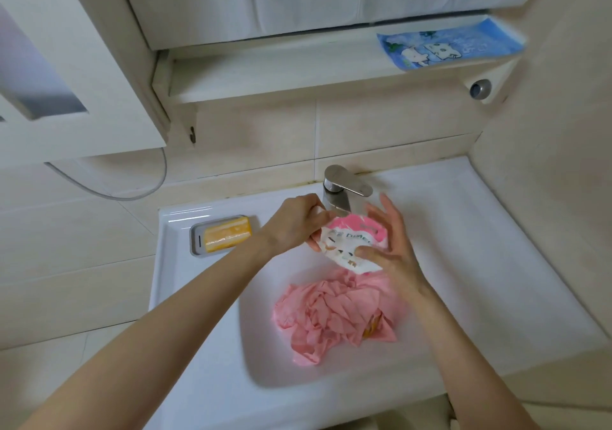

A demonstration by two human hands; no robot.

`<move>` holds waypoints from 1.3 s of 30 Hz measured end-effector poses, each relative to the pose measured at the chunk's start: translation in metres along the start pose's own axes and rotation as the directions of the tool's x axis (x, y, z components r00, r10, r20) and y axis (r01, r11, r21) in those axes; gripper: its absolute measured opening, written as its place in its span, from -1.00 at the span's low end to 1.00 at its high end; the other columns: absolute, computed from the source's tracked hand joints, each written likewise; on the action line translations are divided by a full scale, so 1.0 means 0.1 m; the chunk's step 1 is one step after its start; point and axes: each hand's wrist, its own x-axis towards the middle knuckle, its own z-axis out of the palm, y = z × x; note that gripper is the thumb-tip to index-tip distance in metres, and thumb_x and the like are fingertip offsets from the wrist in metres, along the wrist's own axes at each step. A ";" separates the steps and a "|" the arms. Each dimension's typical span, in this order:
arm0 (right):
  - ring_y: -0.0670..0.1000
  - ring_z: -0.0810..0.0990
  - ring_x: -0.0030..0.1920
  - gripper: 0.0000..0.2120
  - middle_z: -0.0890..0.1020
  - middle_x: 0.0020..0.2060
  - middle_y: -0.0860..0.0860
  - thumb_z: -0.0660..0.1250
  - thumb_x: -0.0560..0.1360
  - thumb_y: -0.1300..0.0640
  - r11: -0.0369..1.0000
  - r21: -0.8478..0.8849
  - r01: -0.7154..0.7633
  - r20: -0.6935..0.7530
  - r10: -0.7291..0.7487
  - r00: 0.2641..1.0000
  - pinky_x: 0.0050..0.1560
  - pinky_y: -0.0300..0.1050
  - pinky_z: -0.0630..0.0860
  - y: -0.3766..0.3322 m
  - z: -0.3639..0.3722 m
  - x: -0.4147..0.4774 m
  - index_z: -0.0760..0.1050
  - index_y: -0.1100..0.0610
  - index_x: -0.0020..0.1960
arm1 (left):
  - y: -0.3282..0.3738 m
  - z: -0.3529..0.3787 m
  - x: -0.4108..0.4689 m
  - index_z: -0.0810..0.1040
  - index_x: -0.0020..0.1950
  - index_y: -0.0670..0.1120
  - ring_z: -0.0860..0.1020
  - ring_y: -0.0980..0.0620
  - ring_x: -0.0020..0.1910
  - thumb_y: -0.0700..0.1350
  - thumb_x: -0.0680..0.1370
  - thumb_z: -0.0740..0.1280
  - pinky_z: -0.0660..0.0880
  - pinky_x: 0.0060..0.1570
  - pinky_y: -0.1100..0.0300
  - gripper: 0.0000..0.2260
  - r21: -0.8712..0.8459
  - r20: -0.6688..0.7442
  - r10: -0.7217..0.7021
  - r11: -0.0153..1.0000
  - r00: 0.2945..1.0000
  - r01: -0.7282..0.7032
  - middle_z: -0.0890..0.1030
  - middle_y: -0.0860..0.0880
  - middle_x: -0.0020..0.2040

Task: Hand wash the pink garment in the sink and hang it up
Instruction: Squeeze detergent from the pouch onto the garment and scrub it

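The pink garment [334, 313] lies crumpled in the basin of the white sink [205, 330]. Above it, just under the chrome faucet [341, 188], both hands hold a pink and white pouch [351, 242] with a cartoon print. My left hand [294, 224] pinches the pouch's upper left corner. My right hand [387, 250] holds its right side, thumb pressed on the front and fingers spread behind it. Whether water runs from the faucet I cannot tell.
A grey soap dish with a yellow soap bar [225, 234] sits on the sink's left rim. A blue printed packet [450, 47] lies on the shelf above, under the mirror cabinet. Tiled walls close in on the right and behind.
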 end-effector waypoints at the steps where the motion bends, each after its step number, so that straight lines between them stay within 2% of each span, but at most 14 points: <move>1: -0.25 0.41 0.23 -0.14 0.45 0.26 -0.21 0.58 0.23 0.07 0.978 -0.204 0.047 0.053 -0.037 0.998 0.20 -0.22 0.44 -0.17 0.06 0.08 0.24 -0.20 0.41 | 0.03 0.01 0.01 0.45 -0.03 -0.32 0.60 0.04 -0.50 -0.07 0.59 0.28 0.51 -0.41 0.28 -0.72 0.027 0.005 0.013 1.000 1.000 -0.013 0.57 -0.06 -0.40; 3: -0.21 0.46 0.02 -0.35 0.53 0.01 -0.25 0.55 0.30 -0.06 0.817 -0.572 0.074 0.093 -0.025 0.995 0.09 -0.18 0.43 -0.32 0.19 0.25 0.39 -0.15 0.33 | 0.09 0.00 0.04 0.44 -0.06 -0.28 0.60 0.03 -0.51 -0.04 0.59 0.28 0.47 -0.42 0.31 -0.72 0.083 0.014 0.028 0.996 1.000 -0.029 0.58 -0.07 -0.39; 6: -0.10 0.39 -0.36 -0.83 0.46 -0.48 -0.22 0.53 0.31 -0.01 0.821 -0.570 0.029 0.032 -0.013 0.999 -0.21 -0.13 0.35 -0.34 0.34 0.43 0.58 -0.09 -0.16 | 0.08 -0.06 0.05 0.43 -0.13 -0.24 0.60 -0.05 -0.48 -0.02 0.60 0.27 0.54 -0.33 0.22 -0.72 0.087 0.015 -0.003 0.996 1.000 0.001 0.59 -0.09 -0.38; 7: -0.08 0.33 -0.41 -0.85 0.42 -0.54 -0.20 0.54 0.30 0.03 0.844 -0.535 0.026 0.035 -0.009 0.999 -0.25 -0.12 0.31 -0.30 0.36 0.45 0.56 -0.08 -0.29 | 0.05 -0.08 0.06 0.43 -0.15 -0.23 0.59 -0.09 -0.45 -0.02 0.60 0.27 0.59 -0.26 0.11 -0.72 0.048 0.021 -0.032 0.998 0.999 0.031 0.59 -0.10 -0.37; 9: -0.06 0.27 -0.43 -0.79 0.39 -0.57 -0.17 0.54 0.29 0.07 0.855 -0.518 0.018 0.051 0.010 0.999 -0.28 -0.11 0.26 -0.23 0.39 0.48 0.52 -0.06 -0.40 | -0.01 -0.12 0.05 0.44 -0.10 -0.22 0.57 -0.12 -0.44 -0.01 0.60 0.27 0.62 -0.23 -0.02 -0.73 0.005 0.022 -0.093 0.996 0.995 0.093 0.61 -0.14 -0.34; 16: -0.06 0.23 -0.43 -0.64 0.29 -0.48 -0.10 0.54 0.32 0.12 0.853 -0.521 0.035 0.113 0.028 0.993 -0.35 -0.14 0.19 -0.22 0.42 0.40 0.40 -0.10 -0.47 | -0.12 -0.29 -0.01 0.51 0.01 -0.25 0.52 0.00 -0.38 -0.14 0.62 0.24 0.54 -0.37 0.17 -0.82 0.051 0.114 -0.060 0.997 0.992 0.055 0.59 -0.19 -0.21; 18: -0.02 0.24 -0.41 -0.61 0.30 -0.53 -0.11 0.54 0.32 0.13 0.851 -0.524 0.037 0.096 0.016 0.995 -0.33 -0.11 0.21 -0.21 0.41 0.40 0.41 -0.11 -0.52 | -0.12 -0.29 0.01 0.47 -0.05 -0.21 0.51 -0.03 -0.39 -0.17 0.64 0.18 0.52 -0.42 0.16 -0.85 0.232 0.111 -0.035 0.973 0.993 0.008 0.55 -0.18 -0.22; 21: 0.01 0.30 -0.38 -0.63 0.40 -0.55 -0.15 0.51 0.34 0.13 0.845 -0.531 0.060 0.084 -0.017 0.996 -0.30 -0.07 0.27 -0.20 0.42 0.40 0.45 -0.15 -0.51 | -0.11 -0.23 0.03 0.39 -0.08 -0.15 0.55 -0.18 -0.16 -0.01 0.68 0.03 0.51 -0.12 0.01 -0.72 0.588 0.072 -0.038 0.809 0.997 -0.011 0.56 -0.19 -0.10; 25: 0.03 0.34 -0.37 -0.83 0.42 -0.46 -0.06 0.46 0.40 0.05 0.754 -0.644 0.130 0.105 -0.082 0.991 -0.27 -0.06 0.29 -0.24 0.46 0.37 0.57 -0.01 -0.36 | -0.05 -0.17 0.02 0.49 0.14 -0.15 0.48 -0.22 0.13 0.06 0.68 -0.10 0.41 0.13 -0.01 -0.56 0.754 0.022 -0.121 0.653 0.992 0.063 0.55 -0.20 0.10; 27: 0.05 0.37 -0.30 -0.78 0.44 -0.39 -0.01 0.43 0.43 -0.02 0.660 -0.730 0.179 0.143 -0.108 0.984 -0.28 -0.08 0.28 -0.26 0.49 0.34 0.58 0.15 -0.21 | -0.06 -0.16 0.05 0.47 0.06 -0.15 0.48 -0.20 0.11 0.04 0.69 -0.09 0.40 0.11 0.02 -0.59 0.744 0.044 -0.164 0.664 0.985 0.077 0.55 -0.20 0.09; 29: 0.04 0.35 -0.30 -0.77 0.39 -0.42 -0.08 0.41 0.45 -0.04 0.639 -0.747 0.183 0.153 -0.103 0.983 -0.30 -0.13 0.22 -0.26 0.47 0.32 0.52 0.10 -0.24 | -0.11 -0.17 0.07 0.43 0.05 -0.17 0.48 -0.15 0.01 -0.03 0.68 -0.01 0.38 -0.01 0.08 -0.70 0.665 0.116 -0.144 0.747 0.983 0.031 0.53 -0.17 0.00; 33: -0.01 0.37 -0.36 -0.75 0.37 -0.49 -0.09 0.44 0.43 -0.02 0.771 -0.633 0.072 0.107 -0.006 0.994 -0.25 -0.10 0.29 -0.26 0.33 0.31 0.49 0.08 -0.32 | -0.22 -0.22 0.04 0.42 0.07 -0.10 0.48 0.03 -0.21 -0.13 0.64 0.16 0.45 -0.25 0.20 -0.92 0.185 0.198 0.024 0.981 0.980 -0.062 0.50 0.00 -0.10; 36: -0.03 0.42 -0.33 -0.79 0.39 -0.49 -0.11 0.45 0.42 -0.02 0.788 -0.614 0.055 0.129 0.031 0.991 -0.20 -0.09 0.34 -0.28 0.32 0.31 0.51 0.00 -0.32 | -0.18 -0.25 0.02 0.47 0.15 -0.12 0.53 0.02 -0.28 0.05 0.59 0.25 0.46 -0.41 0.27 -0.72 0.141 0.188 -0.046 0.990 0.981 0.019 0.54 0.01 -0.07; 39: -0.05 0.38 -0.36 -0.67 0.38 -0.48 -0.12 0.45 0.43 0.00 0.770 -0.635 0.062 0.139 0.034 0.990 -0.24 -0.08 0.29 -0.28 0.36 0.31 0.37 -0.10 -0.41 | -0.13 -0.23 0.04 0.52 -0.11 -0.22 0.47 0.04 -0.43 0.10 0.61 0.17 0.40 -0.47 0.34 -0.61 0.218 0.182 -0.139 0.971 0.973 0.098 0.54 -0.06 -0.32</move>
